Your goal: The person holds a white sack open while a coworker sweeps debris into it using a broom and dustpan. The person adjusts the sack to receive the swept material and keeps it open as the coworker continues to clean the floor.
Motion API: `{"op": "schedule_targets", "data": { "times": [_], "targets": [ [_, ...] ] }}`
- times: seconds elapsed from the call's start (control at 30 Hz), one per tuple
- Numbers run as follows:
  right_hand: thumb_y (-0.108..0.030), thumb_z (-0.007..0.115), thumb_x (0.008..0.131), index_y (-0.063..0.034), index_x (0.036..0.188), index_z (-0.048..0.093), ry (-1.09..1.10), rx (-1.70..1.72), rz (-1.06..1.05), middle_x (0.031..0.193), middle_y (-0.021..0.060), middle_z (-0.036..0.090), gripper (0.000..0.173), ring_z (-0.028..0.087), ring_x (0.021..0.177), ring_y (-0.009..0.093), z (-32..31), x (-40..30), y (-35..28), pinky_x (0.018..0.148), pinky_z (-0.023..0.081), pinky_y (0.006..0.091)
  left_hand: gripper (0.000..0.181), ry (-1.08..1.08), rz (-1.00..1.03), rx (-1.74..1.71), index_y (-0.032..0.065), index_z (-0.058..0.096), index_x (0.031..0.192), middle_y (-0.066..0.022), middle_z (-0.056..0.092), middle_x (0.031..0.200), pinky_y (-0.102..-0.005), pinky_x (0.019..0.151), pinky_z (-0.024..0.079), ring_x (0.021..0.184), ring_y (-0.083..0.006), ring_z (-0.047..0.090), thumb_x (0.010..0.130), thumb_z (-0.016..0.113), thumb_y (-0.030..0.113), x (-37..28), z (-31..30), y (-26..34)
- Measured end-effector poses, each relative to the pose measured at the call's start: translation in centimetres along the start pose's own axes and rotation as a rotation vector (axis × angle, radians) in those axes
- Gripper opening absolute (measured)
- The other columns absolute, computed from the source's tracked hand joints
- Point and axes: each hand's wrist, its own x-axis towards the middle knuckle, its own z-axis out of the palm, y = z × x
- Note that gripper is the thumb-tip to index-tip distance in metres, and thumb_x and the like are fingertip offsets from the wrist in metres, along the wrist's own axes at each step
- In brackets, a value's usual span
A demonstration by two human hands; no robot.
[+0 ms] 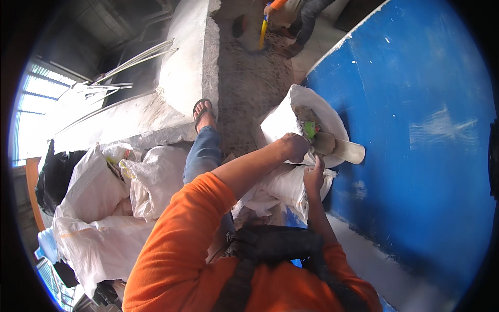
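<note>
An upright white woven sack (278, 121) stands against the blue wall, its mouth wide and its rim folded outward. My left hand (295, 148) is closed in a fist on the sack's near rim. Close beside it, my right hand (314, 177) curls at the same rim with one digit held straight; part of its grip is hidden. Inside the sack lie grey rubble (305, 113) and a crumpled green wrapper (310, 129). A pale pipe or tube (345, 150) sticks out over the right side. Another white sack (284, 187) lies below my hands.
The blue wall (409, 97) borders my right. At left, several filled white sacks (93, 187) and a black plastic bag (58, 175) are piled. My sandalled foot (203, 113) rests on a broken concrete ledge (183, 78). Ahead, another person's hand (269, 11) holds a yellow-and-blue handle (264, 33).
</note>
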Motion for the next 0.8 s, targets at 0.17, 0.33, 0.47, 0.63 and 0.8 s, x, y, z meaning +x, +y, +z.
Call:
{"op": "schedule_targets", "data": {
  "times": [0.17, 0.33, 0.47, 0.63, 0.8],
  "targets": [
    [-0.008, 0.063, 0.080, -0.0016, 0.128, 0.046, 0.143, -0.121, -0.145, 0.125, 0.0190, 0.049, 0.051, 0.049, 0.115, 0.033, 1.2, 0.3, 2.8, 0.098, 0.041, 0.0417, 0.044, -0.042, -0.007, 0.023, 0.0064, 0.059, 0.117, -0.0156, 0.066, 0.106, -0.0425, 0.086, 0.050, 0.103, -0.0301, 0.063, 0.075, 0.057, 0.014, 0.8, 0.4, 0.1],
    [-0.009, 0.066, 0.079, -0.0023, 0.123, 0.050, 0.232, -0.176, -0.123, 0.114, 0.0167, 0.054, 0.047, 0.055, 0.102, 0.031, 1.4, 0.1, 3.3, 0.090, 0.044, 0.0417, 0.043, -0.026, 0.010, 0.038, 0.0078, 0.059, 0.119, -0.0150, 0.066, 0.107, -0.0421, 0.086, 0.050, 0.104, -0.0303, 0.063, 0.077, 0.057, 0.017, 0.8, 0.7, 0.0],
    [-0.009, 0.066, 0.079, -0.0012, 0.121, 0.051, 0.267, -0.132, -0.173, 0.114, 0.0173, 0.054, 0.045, 0.053, 0.106, 0.032, 1.4, 0.5, 5.1, 0.093, 0.043, 0.0415, 0.042, -0.038, -0.023, -0.002, 0.0093, 0.059, 0.121, -0.0145, 0.065, 0.110, -0.0428, 0.088, 0.049, 0.106, -0.0306, 0.062, 0.080, 0.057, 0.019, 0.7, 0.6, 0.4],
    [-0.010, 0.064, 0.081, -0.0001, 0.114, 0.056, 0.209, -0.112, -0.096, 0.115, 0.0189, 0.055, 0.036, 0.051, 0.112, 0.034, 0.8, 0.1, 5.0, 0.095, 0.042, 0.0415, 0.042, -0.042, -0.025, -0.018, 0.0097, 0.059, 0.121, -0.0144, 0.064, 0.113, -0.0433, 0.092, 0.047, 0.110, -0.0305, 0.059, 0.080, 0.057, 0.020, 0.5, 0.8, 0.2],
    [-0.011, 0.063, 0.081, 0.0003, 0.101, 0.062, 0.260, -0.121, -0.141, 0.104, 0.0188, 0.060, 0.023, 0.056, 0.101, 0.036, 1.2, 0.1, 5.1, 0.088, 0.044, 0.0427, 0.041, -0.025, 0.003, -0.003, 0.0101, 0.059, 0.120, -0.0144, 0.063, 0.113, -0.0434, 0.093, 0.046, 0.110, -0.0305, 0.059, 0.080, 0.057, 0.020, 0.6, 0.9, 0.2]
  ]
}}
